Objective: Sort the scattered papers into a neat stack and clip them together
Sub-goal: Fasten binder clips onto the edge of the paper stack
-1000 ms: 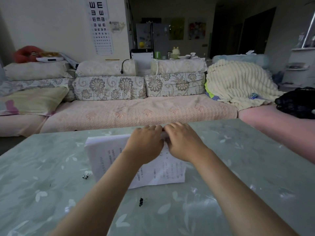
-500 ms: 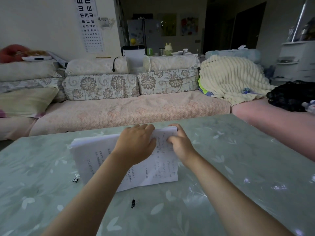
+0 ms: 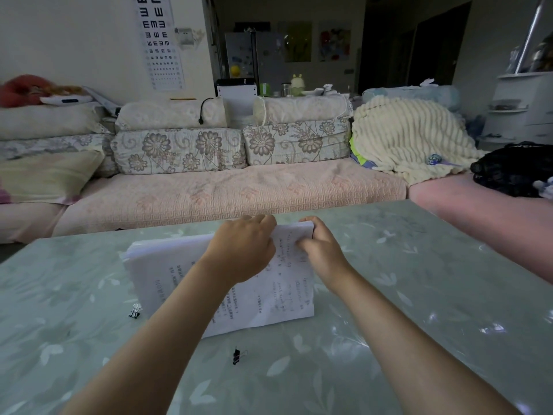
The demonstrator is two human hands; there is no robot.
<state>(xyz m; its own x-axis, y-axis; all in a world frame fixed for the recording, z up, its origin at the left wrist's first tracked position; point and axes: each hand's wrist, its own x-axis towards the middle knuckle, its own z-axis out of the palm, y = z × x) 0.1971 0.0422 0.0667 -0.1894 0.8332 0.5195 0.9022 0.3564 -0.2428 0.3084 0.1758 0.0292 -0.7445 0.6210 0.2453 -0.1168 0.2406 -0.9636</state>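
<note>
A stack of white printed papers (image 3: 167, 274) stands on its long edge on the table, tilted back toward me. My left hand (image 3: 242, 250) grips the top edge near the middle, fingers curled over it. My right hand (image 3: 321, 250) grips the top right corner, thumb on the printed face. A black binder clip (image 3: 236, 355) lies on the table in front of the stack. Another binder clip (image 3: 135, 311) lies by the stack's lower left corner.
The table (image 3: 419, 295) has a pale green leaf-patterned glass top. Behind its far edge runs a pink sofa (image 3: 227, 193) with floral cushions and a cream blanket (image 3: 410, 136). A dark bundle (image 3: 514, 169) lies at the right.
My hands have parted along the top edge, the right one sliding to the right corner. The stack stays upright on its edge. The view has tilted slightly.
</note>
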